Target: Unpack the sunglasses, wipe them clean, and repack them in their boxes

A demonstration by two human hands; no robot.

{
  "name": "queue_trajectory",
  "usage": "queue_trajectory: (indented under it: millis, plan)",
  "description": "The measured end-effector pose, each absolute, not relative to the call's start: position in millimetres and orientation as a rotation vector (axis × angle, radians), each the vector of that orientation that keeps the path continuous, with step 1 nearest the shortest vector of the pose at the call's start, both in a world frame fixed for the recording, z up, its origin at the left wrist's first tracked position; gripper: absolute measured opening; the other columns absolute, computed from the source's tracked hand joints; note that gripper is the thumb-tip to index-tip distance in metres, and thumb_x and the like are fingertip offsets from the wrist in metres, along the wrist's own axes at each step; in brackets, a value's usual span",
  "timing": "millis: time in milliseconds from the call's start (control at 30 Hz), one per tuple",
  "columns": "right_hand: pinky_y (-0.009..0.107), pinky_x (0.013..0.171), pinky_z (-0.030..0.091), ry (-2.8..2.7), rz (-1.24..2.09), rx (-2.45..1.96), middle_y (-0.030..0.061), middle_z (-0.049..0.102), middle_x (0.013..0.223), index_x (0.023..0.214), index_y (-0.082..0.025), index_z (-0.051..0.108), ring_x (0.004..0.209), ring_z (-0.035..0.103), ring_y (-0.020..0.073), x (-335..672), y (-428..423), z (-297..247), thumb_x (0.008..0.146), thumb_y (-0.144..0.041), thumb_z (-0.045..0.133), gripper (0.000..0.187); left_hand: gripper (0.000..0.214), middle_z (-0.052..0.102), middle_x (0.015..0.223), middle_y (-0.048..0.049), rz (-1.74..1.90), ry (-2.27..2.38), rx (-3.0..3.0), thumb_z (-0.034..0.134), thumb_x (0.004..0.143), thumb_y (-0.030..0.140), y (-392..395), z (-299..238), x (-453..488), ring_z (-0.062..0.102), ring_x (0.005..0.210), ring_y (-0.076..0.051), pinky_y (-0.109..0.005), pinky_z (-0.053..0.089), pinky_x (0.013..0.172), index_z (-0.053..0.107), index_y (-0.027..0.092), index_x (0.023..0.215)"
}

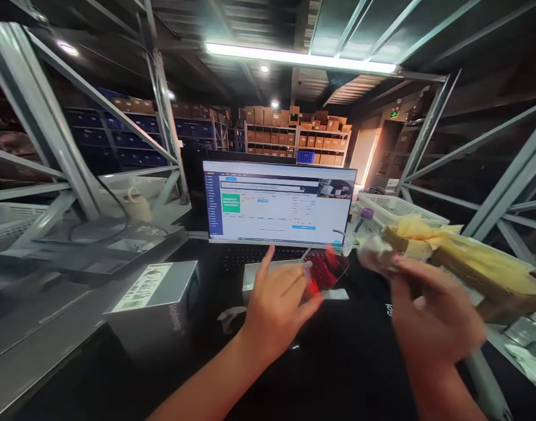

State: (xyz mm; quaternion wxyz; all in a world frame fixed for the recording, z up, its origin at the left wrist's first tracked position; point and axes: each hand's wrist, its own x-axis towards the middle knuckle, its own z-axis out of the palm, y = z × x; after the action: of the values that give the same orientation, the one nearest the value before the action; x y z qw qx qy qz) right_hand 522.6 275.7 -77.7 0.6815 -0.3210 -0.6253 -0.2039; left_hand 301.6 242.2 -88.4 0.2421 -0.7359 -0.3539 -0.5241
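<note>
1. Cardboard parcel [483, 272], brown and wrapped in yellowish tape, is held up at the right of the view, above the desk [338, 362] and well right of the monitor [279, 202]. It is blurred.
2. The right hand [430, 316] has its grip closed on the near end of the parcel, with the fingers curled around it. A bit of white paper or wrapping shows at that end.
3. The left hand [277, 298] hovers over the desk just in front of the monitor. Its grip is spread and holds nothing, with the index finger raised toward the screen.
4. The other fingers of the left hand reach toward a small red-lit object [329, 270] lying by the monitor's lower right corner. What that object is cannot be told.
5. A dark keyboard [250, 256] lies under the monitor, just beyond the left hand.
6. A grey box [156, 310] with a white label stands on the desk to the left, apart from both hands.
7. A white basket [397, 207] sits behind the parcel.
8. Shelves of cardboard boxes [294, 137] fill the background.
</note>
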Motion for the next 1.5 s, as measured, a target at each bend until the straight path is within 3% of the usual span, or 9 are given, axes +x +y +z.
queue_trajectory:
  millis: [167,333,500,700,867,1033,1200,1333,1500]
  plan:
    - [0.031,0.093,0.061,-1.727,-0.589,-0.408,0.0076,0.079,0.104,0.109,-0.017,0.07,0.101,0.075,0.0188,484.9,262.4,-91.7,0.084,0.003,0.065,0.033,0.011,0.075,0.101,-0.0072,-1.354,-0.872,-2.119,0.068,0.089,0.014,243.8,-93.7,304.0,0.07,0.097,-0.018,-0.053,0.032,0.121,0.066,0.013,0.1]
    - [0.03,0.089,0.063,-1.923,-0.59,-0.219,0.0081,0.079,0.107,0.116,-0.018,0.07,0.1,0.075,0.0194,478.6,275.1,-100.8,0.095,-0.006,0.054,0.03,0.009,0.074,0.1,-0.0107,-1.456,-0.787,-2.132,0.058,0.094,0.014,254.2,-99.8,304.1,0.07,0.096,-0.02,-0.056,0.04,0.116,0.066,0.014,0.098]
    - [0.04,0.101,0.059,-1.704,-0.344,-0.494,0.0026,0.078,0.111,0.124,-0.03,0.067,0.101,0.075,0.0218,489.0,291.0,-97.7,0.09,-0.003,0.061,0.044,0.02,0.074,0.099,-0.008,-1.35,-0.817,-2.21,0.068,0.088,0.014,257.6,-102.5,306.9,0.07,0.094,-0.019,-0.056,0.04,0.116,0.064,0.015,0.108]
    - [0.039,0.105,0.057,-1.944,-0.399,-0.244,0.0078,0.075,0.119,0.132,-0.017,0.063,0.115,0.07,0.0235,481.3,281.2,-105.0,0.091,-0.001,0.055,0.045,0.012,0.074,0.102,-0.0097,-1.412,-0.768,-2.215,0.064,0.092,0.017,259.3,-103.9,303.8,0.069,0.1,-0.021,-0.061,0.038,0.116,0.063,0.016,0.103]
    - [0.039,0.102,0.059,-1.694,-0.223,-0.509,0.003,0.076,0.118,0.126,-0.028,0.066,0.108,0.073,0.0217,483.6,291.8,-103.4,0.091,-0.002,0.06,0.045,0.01,0.074,0.094,-0.0079,-1.325,-0.826,-2.258,0.069,0.088,0.014,260.4,-104.1,307.6,0.07,0.088,-0.018,-0.056,0.037,0.118,0.064,0.013,0.096]
    - [0.039,0.106,0.055,-1.907,-0.377,-0.33,0.0087,0.072,0.124,0.137,-0.02,0.059,0.118,0.067,0.0234,472.9,277.9,-110.8,0.094,-0.003,0.051,0.047,0.01,0.075,0.097,-0.0083,-1.392,-0.739,-2.197,0.064,0.09,0.014,262.6,-107.8,306.9,0.069,0.099,-0.021,-0.061,0.038,0.116,0.064,0.016,0.1]
    - [0.037,0.099,0.059,-1.766,-0.163,-0.568,0.0027,0.077,0.115,0.12,-0.028,0.07,0.109,0.073,0.0212,490.8,296.2,-98.1,0.093,-0.005,0.055,0.038,0.012,0.073,0.097,-0.0082,-1.263,-0.813,-2.259,0.066,0.09,0.014,260.9,-101.5,304.5,0.069,0.091,-0.019,-0.06,0.038,0.116,0.064,0.014,0.102]
    - [0.035,0.079,0.064,-1.576,0.134,-0.829,0.0042,0.08,0.095,0.1,-0.022,0.076,0.087,0.077,0.0221,515.9,323.5,-83.6,0.091,-0.018,0.062,0.016,0.01,0.072,0.095,-0.006,-1.24,-0.879,-2.308,0.065,0.09,0.017,260.9,-98.5,301.1,0.068,0.091,-0.018,-0.062,0.036,0.117,0.064,0.016,0.1]
    - [0.037,0.08,0.065,-1.302,0.152,-0.776,0.0064,0.079,0.096,0.101,-0.02,0.073,0.089,0.077,0.0236,514.7,315.1,-82.6,0.091,-0.021,0.065,0.013,0.005,0.071,0.092,-0.0048,-1.271,-0.933,-2.323,0.066,0.091,0.019,258.8,-96.3,298.8,0.067,0.088,-0.017,-0.062,0.032,0.119,0.064,0.016,0.095]
